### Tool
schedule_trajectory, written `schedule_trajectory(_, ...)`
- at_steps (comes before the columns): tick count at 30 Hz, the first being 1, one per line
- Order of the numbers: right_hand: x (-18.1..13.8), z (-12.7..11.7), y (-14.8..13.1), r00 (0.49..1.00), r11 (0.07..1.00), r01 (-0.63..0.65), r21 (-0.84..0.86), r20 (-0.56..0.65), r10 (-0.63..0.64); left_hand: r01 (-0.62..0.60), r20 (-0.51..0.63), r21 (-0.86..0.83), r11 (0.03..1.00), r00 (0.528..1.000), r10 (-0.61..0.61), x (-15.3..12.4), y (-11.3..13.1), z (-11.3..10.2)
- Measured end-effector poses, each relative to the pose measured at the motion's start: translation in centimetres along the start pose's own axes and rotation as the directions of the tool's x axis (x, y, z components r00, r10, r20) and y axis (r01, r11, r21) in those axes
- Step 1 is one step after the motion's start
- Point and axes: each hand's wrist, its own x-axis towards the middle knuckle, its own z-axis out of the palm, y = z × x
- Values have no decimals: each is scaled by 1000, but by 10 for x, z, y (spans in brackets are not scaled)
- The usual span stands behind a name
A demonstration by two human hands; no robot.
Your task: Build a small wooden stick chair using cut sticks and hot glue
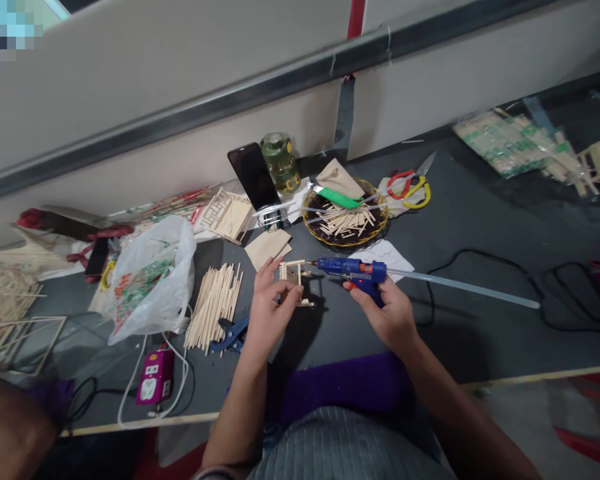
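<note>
In my left hand (274,303) is a small wooden stick frame (293,277), gripped between thumb and fingers above the table. My right hand (387,310) is wrapped around the handle of a blue glue gun (350,269). The gun's nozzle points left and is at the frame's upper right edge; whether it touches cannot be made out. A long clear glue stick (475,290) sticks out of the gun's back end. Left of my left hand lies a pile of thin wooden sticks (214,307), with a blue cutter tool (230,333) partly hidden beside it.
A round basket (325,241) holds short sticks and a green-handled cutter (337,197). Scissors (415,187), a phone on a stand (254,177) and a jar (281,163) stand behind. A plastic bag (153,280), purple power outlet (155,377) and cables lie around. A person's arm (10,427) is at left.
</note>
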Motion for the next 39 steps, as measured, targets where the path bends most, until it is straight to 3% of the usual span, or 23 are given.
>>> schedule_trajectory(21, 6, 8, 5, 999, 991, -29, -132, 24, 32, 9, 10, -79, 997, 1000, -8, 1, -3, -2)
schedule_trajectory(32, 11, 9, 0, 997, 998, -45, 38, 69, 43, -5, -8, -140, 990, 1000, 4, -2, -8, -3)
schedule_trajectory(39, 14, 0, -19, 995, 969, -59, 241, 97, 37, -137, -178, -122, 983, 977, 114, 0, -4, -2)
